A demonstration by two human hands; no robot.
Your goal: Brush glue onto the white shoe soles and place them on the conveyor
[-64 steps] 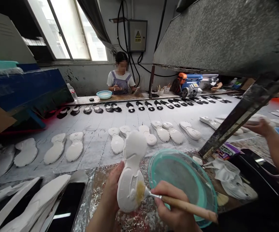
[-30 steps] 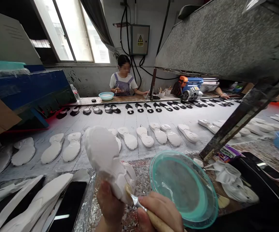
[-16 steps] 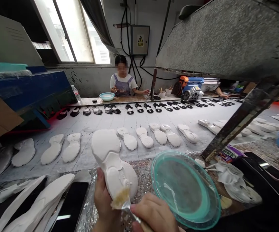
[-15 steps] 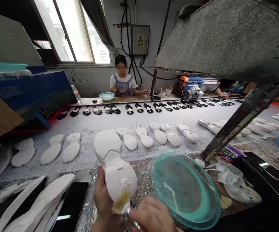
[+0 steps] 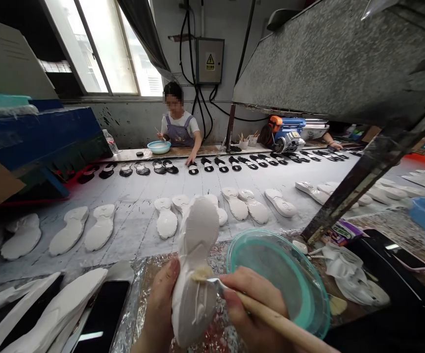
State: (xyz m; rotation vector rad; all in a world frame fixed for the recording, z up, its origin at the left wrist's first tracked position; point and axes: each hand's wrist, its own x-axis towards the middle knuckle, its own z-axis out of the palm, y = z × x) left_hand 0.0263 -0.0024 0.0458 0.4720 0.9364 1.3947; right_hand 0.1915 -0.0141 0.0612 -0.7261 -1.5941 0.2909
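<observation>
A white shoe sole (image 5: 201,225) stands tilted upright in my left hand (image 5: 160,304), whose fingers grip its left edge. My right hand (image 5: 251,299) is closed round a brush (image 5: 267,316) with a wooden handle and a metal collar. The pale bristles touch the narrow middle of the sole. Just behind my right hand sits a teal bowl (image 5: 317,289) with whitish liquid, partly hidden by that hand.
White soles (image 5: 100,228) lie in a row on the pale belt (image 5: 131,189), with black shoe parts (image 5: 221,164) beyond. Across it a person (image 5: 179,122) reaches towards them. More soles (image 5: 68,304) and a black phone (image 5: 104,314) lie at left; a metal post (image 5: 348,196) slants at right.
The sole has turned on its side, and the brush has moved from its near end to its middle. The person across has reached an arm down to the black parts.
</observation>
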